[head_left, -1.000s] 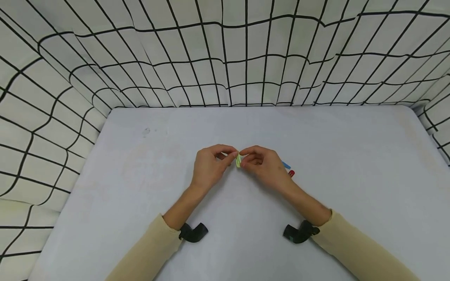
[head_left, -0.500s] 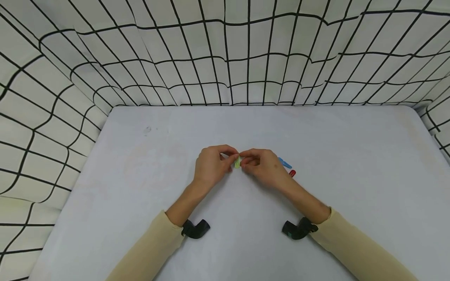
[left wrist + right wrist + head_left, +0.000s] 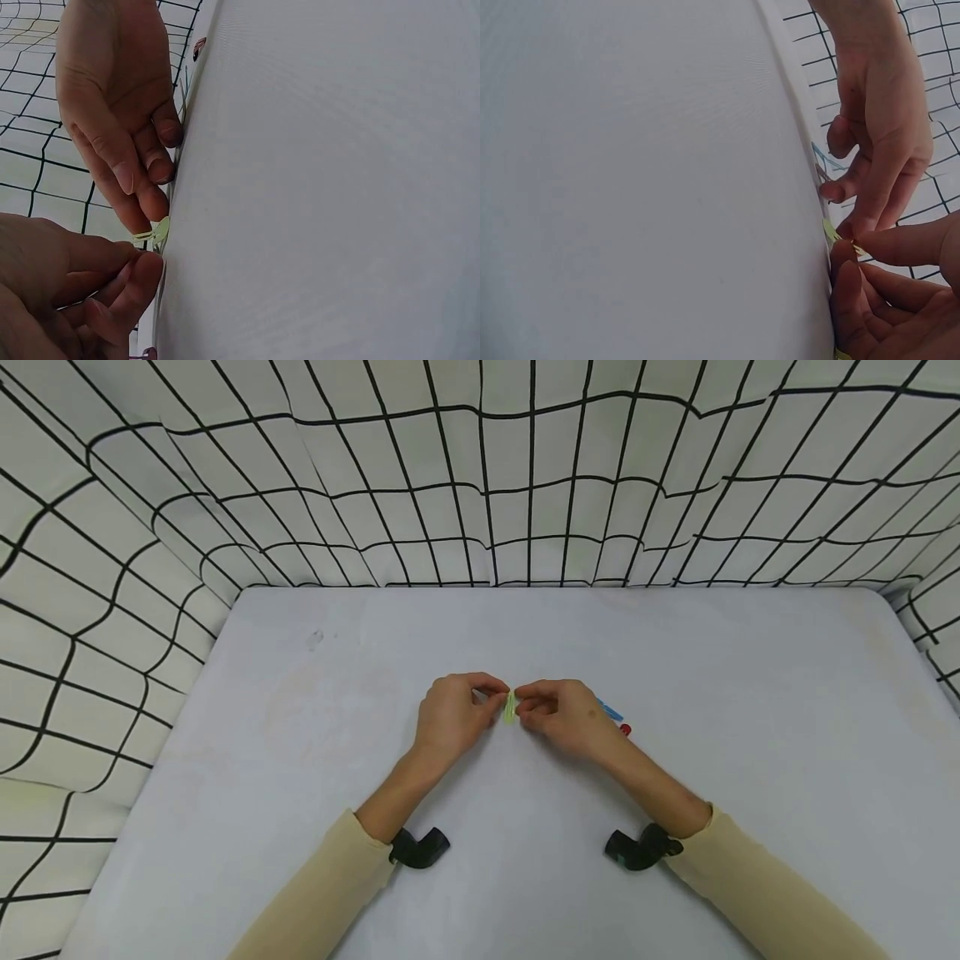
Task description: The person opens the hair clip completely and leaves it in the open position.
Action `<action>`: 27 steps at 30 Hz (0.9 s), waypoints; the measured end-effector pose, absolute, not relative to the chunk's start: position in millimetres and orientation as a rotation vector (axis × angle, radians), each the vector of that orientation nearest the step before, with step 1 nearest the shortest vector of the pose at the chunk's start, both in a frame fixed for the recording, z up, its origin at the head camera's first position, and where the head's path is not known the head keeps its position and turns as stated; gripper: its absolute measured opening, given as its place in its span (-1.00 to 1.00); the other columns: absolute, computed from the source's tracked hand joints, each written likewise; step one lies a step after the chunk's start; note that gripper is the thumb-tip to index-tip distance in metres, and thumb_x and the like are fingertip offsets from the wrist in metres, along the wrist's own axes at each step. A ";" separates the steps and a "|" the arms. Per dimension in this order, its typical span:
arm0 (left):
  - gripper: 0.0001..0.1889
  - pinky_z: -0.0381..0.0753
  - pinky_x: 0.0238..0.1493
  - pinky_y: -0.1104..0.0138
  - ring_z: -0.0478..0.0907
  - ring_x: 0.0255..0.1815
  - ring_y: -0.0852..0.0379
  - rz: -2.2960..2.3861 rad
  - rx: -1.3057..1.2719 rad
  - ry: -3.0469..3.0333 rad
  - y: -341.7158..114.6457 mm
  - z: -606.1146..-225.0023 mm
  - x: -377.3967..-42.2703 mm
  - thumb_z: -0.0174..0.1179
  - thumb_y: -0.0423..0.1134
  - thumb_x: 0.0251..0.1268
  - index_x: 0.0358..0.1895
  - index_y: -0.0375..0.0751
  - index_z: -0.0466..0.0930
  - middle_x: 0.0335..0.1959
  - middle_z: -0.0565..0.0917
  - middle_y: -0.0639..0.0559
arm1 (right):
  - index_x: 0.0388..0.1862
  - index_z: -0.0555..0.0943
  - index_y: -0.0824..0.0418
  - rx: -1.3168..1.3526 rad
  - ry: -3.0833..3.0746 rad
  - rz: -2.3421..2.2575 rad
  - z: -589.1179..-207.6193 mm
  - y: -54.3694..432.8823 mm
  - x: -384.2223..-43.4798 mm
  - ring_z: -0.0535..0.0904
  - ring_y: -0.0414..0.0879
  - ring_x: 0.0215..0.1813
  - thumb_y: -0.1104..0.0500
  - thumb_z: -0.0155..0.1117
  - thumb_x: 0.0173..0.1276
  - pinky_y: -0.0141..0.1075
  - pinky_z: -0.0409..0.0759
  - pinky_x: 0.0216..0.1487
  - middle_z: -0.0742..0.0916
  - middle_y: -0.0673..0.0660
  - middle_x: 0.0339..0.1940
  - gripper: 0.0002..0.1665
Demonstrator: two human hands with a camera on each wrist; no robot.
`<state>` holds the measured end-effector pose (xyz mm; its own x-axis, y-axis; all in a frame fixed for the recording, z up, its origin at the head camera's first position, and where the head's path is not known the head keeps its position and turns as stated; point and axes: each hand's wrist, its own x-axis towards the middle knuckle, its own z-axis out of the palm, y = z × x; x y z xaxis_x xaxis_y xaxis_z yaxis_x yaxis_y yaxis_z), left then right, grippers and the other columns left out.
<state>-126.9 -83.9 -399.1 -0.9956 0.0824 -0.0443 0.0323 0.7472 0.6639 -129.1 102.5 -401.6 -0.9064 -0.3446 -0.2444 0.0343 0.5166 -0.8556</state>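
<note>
In the head view a small yellow-green snap hair clip (image 3: 509, 708) stands between the hands over the middle of the table. My left hand (image 3: 450, 714) pinches its far end between thumb and index finger. From the other side, my right hand (image 3: 566, 714) has its curled fingers at the same clip. In the left wrist view the clip (image 3: 160, 229) shows a rounded end and spread narrow strips. The right wrist view shows an index fingertip against the clip (image 3: 830, 231); fingers partly cover it.
A blue clip (image 3: 611, 710) and a red clip (image 3: 626, 729) lie beside the right hand, partly covered by it. Another blue piece (image 3: 825, 156) appears beyond the left hand in the right wrist view. White cloth with black grid lines surrounds the white table (image 3: 750, 710).
Both hands have shifted slightly toward me and keep close together at the clip. The clip now stands more visibly between the fingertips. The red clip is more covered by the right hand.
</note>
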 end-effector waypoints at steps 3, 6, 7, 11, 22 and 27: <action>-0.90 0.38 -0.59 0.42 0.57 -0.62 0.28 1.118 0.099 2.863 -82.8 -399.1 -127.9 0.38 -0.19 0.39 -0.13 -0.02 0.84 -0.50 0.79 0.08 | 0.26 0.66 0.27 -0.260 2.384 -1.364 -400.5 107.2 -130.1 0.77 -0.07 -0.04 0.26 0.34 0.45 -0.34 0.66 -0.02 0.84 0.15 -0.05 -0.58; -0.89 0.40 -0.57 0.41 0.60 -0.58 0.28 1.143 0.103 2.865 -81.8 -398.6 -128.5 0.38 -0.16 0.39 -0.12 -0.01 0.82 -0.39 0.81 0.10 | 0.24 0.67 0.27 -0.288 2.409 -1.372 -398.7 112.8 -131.0 0.76 -0.07 -0.08 0.26 0.33 0.45 -0.34 0.66 -0.08 0.84 0.15 -0.07 -0.60; -0.89 0.41 -0.56 0.41 0.60 -0.56 0.28 1.150 0.106 2.866 -81.4 -398.2 -128.6 0.38 -0.16 0.39 -0.11 -0.01 0.82 -0.36 0.82 0.11 | 0.23 0.68 0.26 -0.300 2.419 -1.373 -398.0 114.9 -131.3 0.76 -0.07 -0.09 0.26 0.33 0.45 -0.34 0.66 -0.09 0.85 0.15 -0.07 -0.60; -0.88 0.43 -0.54 0.39 0.61 -0.50 0.24 1.165 0.099 2.872 -79.6 -396.4 -129.0 0.36 -0.13 0.40 -0.10 0.02 0.81 -0.30 0.82 0.12 | 0.20 0.69 0.24 -0.333 2.439 -1.386 -394.9 122.6 -132.0 0.75 -0.06 -0.11 0.26 0.31 0.46 -0.31 0.67 -0.14 0.84 0.14 -0.06 -0.64; -0.91 0.54 -0.39 0.33 0.67 -0.31 0.20 1.255 0.095 2.913 -77.0 -395.4 -126.2 0.34 -0.13 0.42 -0.12 0.08 0.80 -0.22 0.78 0.20 | 0.16 0.71 0.18 -0.387 2.501 -1.382 -389.0 142.0 -130.5 0.79 -0.05 -0.06 0.18 0.32 0.49 -0.29 0.65 -0.13 0.83 0.12 0.01 -0.69; -0.91 0.55 -0.36 0.34 0.69 -0.30 0.19 1.362 0.151 2.888 -74.3 -397.4 -123.7 0.36 -0.14 0.41 -0.11 0.07 0.79 -0.23 0.77 0.18 | 0.17 0.71 0.14 -0.354 2.511 -1.369 -388.9 151.2 -129.4 0.77 -0.01 -0.04 0.11 0.32 0.52 -0.23 0.64 -0.43 0.83 0.15 -0.02 -0.69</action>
<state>-123.7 -74.3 -397.4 -0.9940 0.0619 0.0903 0.1091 0.6328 0.7666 -129.4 151.2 -388.9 -0.9367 -0.3325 -0.1095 -0.0882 0.5268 -0.8454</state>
